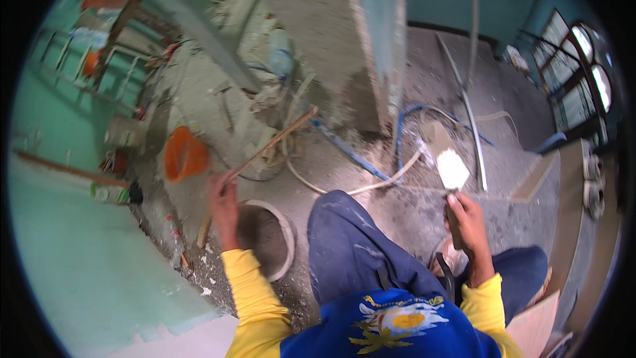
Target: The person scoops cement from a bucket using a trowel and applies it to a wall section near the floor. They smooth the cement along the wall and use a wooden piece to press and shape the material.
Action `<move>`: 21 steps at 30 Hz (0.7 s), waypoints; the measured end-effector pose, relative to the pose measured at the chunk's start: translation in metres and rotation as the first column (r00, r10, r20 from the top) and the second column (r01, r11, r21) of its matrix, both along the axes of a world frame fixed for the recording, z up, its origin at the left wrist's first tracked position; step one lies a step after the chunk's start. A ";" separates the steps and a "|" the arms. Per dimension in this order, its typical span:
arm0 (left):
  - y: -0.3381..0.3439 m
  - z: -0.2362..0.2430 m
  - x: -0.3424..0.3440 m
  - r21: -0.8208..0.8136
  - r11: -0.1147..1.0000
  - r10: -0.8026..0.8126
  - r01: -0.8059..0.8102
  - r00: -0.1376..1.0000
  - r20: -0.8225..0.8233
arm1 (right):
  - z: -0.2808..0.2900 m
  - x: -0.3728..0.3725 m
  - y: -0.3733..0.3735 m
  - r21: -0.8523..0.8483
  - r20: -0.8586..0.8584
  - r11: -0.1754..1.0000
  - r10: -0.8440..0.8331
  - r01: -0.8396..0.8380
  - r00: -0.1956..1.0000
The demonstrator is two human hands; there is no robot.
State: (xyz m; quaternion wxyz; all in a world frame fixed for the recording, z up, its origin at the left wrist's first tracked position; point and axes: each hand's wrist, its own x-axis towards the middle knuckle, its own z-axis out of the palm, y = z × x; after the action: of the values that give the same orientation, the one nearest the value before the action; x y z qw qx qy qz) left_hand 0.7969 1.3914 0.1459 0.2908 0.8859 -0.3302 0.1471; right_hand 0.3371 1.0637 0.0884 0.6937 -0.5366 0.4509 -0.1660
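My left hand [224, 204] is closed around a thin wooden stick [281, 136], beside a round bucket [290, 231] with grey, mortar-like material inside. The stick slants up and to the right from the hand. In my right hand [470, 224] is the handle of a trowel [453, 169]. Its flat blade points away from me over the floor and shines brightly in the light. The fingers of the left hand are slightly blurred.
An orange bucket [185, 154] lies beyond my left hand. A blue hose [351, 152] and a pale hose [311, 184] cross the floor ahead. A plastered wall end [324, 40] rises in the middle, and a metal bar [467, 113] lies at the right.
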 end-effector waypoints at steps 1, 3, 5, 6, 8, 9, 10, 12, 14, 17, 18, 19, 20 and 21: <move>-0.003 0.013 0.000 0.003 0.997 -0.078 0.078 0.997 -0.010 | 0.000 0.002 0.002 0.037 -0.023 0.998 -0.058 0.059 0.998; -0.026 0.036 -0.015 0.024 0.980 -0.197 0.197 0.980 0.005 | -0.008 0.006 0.003 0.089 -0.028 0.982 -0.163 0.165 0.986; -0.063 0.052 -0.026 0.046 0.962 -0.273 0.270 0.960 0.067 | -0.013 0.012 -0.001 0.119 -0.056 0.962 -0.241 0.246 0.969; -0.086 0.062 -0.033 0.108 0.940 -0.335 0.325 0.937 0.095 | -0.017 0.013 -0.003 0.139 -0.063 0.947 -0.282 0.288 0.957; -0.136 0.074 -0.047 0.227 0.881 -0.453 0.415 0.878 0.153 | -0.031 0.015 -0.009 0.165 -0.039 0.933 -0.317 0.319 0.948; -0.155 0.071 -0.051 0.293 0.857 -0.481 0.423 0.861 0.163 | -0.035 0.016 -0.011 0.173 -0.031 0.927 -0.334 0.334 0.942; -0.172 0.069 -0.055 0.360 0.831 -0.507 0.425 0.844 0.174 | -0.037 0.018 -0.011 0.186 -0.021 0.923 -0.339 0.337 0.940; -0.201 0.061 -0.062 0.459 0.784 -0.558 0.417 0.797 0.230 | -0.039 0.022 -0.011 0.212 -0.004 0.915 -0.349 0.342 0.937; -0.222 0.051 -0.066 0.524 0.758 -0.601 0.390 0.729 0.328 | -0.042 0.025 -0.010 0.223 0.002 0.915 -0.345 0.335 0.939; -0.247 0.041 -0.077 0.584 0.740 -0.591 0.334 0.737 0.328 | -0.049 0.027 -0.009 0.240 0.002 0.916 -0.332 0.322 0.943; -0.251 0.041 -0.080 0.611 0.729 -0.584 0.309 0.745 0.321 | -0.050 0.027 -0.008 0.238 0.005 0.921 -0.320 0.310 0.947; -0.257 0.038 -0.083 0.589 0.744 -0.584 0.315 0.735 0.344 | -0.053 0.028 -0.008 0.235 0.008 0.926 -0.307 0.297 0.952; -0.263 0.035 -0.086 0.566 0.759 -0.582 0.322 0.726 0.367 | -0.056 0.028 -0.008 0.232 0.010 0.931 -0.294 0.283 0.956; -0.269 0.035 -0.089 0.542 0.774 -0.579 0.328 0.713 0.395 | -0.062 0.029 -0.008 0.226 0.002 0.935 -0.282 0.274 0.959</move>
State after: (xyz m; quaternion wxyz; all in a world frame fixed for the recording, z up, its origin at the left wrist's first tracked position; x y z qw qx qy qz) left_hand 0.7078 1.1228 0.1807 0.0084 0.7358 -0.6350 0.2352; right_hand 0.3657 1.0559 0.0269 0.7268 -0.3831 0.5259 -0.2199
